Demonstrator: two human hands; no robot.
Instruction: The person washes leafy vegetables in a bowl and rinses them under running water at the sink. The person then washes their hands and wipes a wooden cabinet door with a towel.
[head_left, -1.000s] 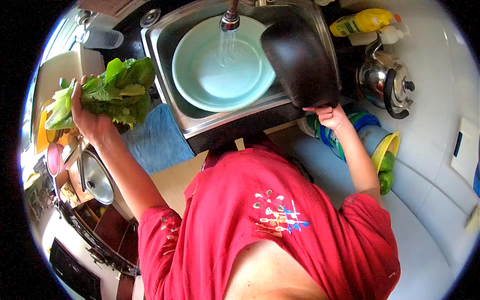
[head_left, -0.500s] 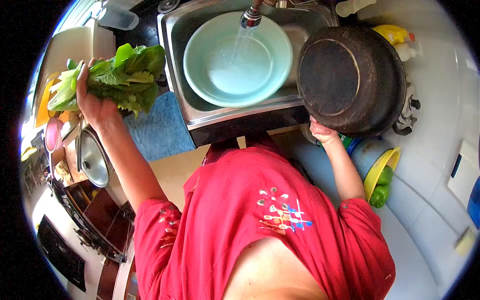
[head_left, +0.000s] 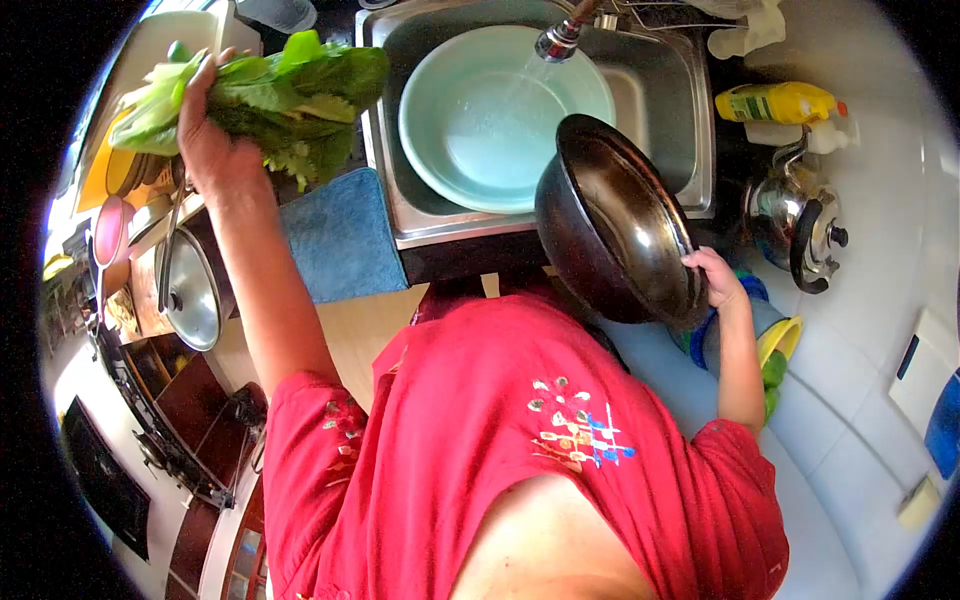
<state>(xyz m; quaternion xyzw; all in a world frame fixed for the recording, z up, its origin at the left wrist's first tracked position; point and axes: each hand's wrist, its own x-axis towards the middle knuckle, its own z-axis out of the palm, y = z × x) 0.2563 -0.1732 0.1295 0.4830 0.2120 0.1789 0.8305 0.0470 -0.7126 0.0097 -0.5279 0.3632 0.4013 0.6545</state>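
Note:
My left hand (head_left: 222, 150) is wrapped around a bunch of leafy greens (head_left: 290, 110), lifted left of the sink. With my right hand (head_left: 718, 280) I grip the rim of a dark wok-like pan (head_left: 635, 215). The pan is tilted, its shiny inside facing up and right, and its far edge overlaps the basin in view. A pale green basin (head_left: 470, 150) sits in the metal sink (head_left: 455, 233). Above it, the faucet head (head_left: 557, 42) runs a thin stream of water into the basin.
Right of the sink are a yellow bottle (head_left: 775, 103) and a metal kettle (head_left: 780, 215). A blue cloth (head_left: 345, 240) hangs over the counter edge at left, near a glass lid (head_left: 192, 295). A yellow bowl (head_left: 790, 335) with green vegetables is low at right.
The pan has turned from showing its blackened underside to showing its inside, and has moved left and down. My left hand still holds the greens. The view has shifted slightly.

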